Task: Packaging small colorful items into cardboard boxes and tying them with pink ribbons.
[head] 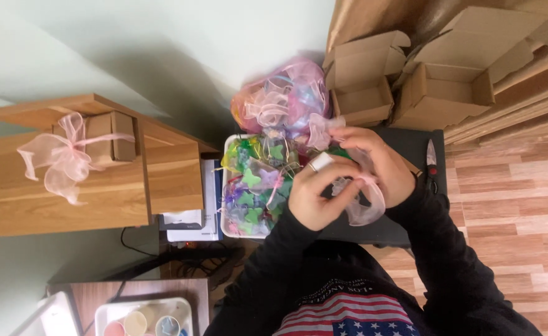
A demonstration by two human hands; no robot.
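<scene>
Both hands work a sheer pink ribbon (pixel 364 208) over a dark table (pixel 410 146). My left hand (pixel 317 193) pinches the ribbon, with a white band on one finger. My right hand (pixel 379 165) holds the ribbon's other side, fingers curled. Just left of the hands a white tray (pixel 226 186) holds several small clear bags with green, purple and yellow shapes inside. Above it sits a clear bag (pixel 286 99) stuffed with pink and white ribbon bows.
A small cardboard box tied with a pink bow (pixel 69 152) rests on a wooden shelf (pixel 100 193). Open cardboard boxes (pixel 442 87) stand behind the table. Scissors (pixel 431 162) lie at its right edge. A tray of round pastel pieces (pixel 143 320) sits low left.
</scene>
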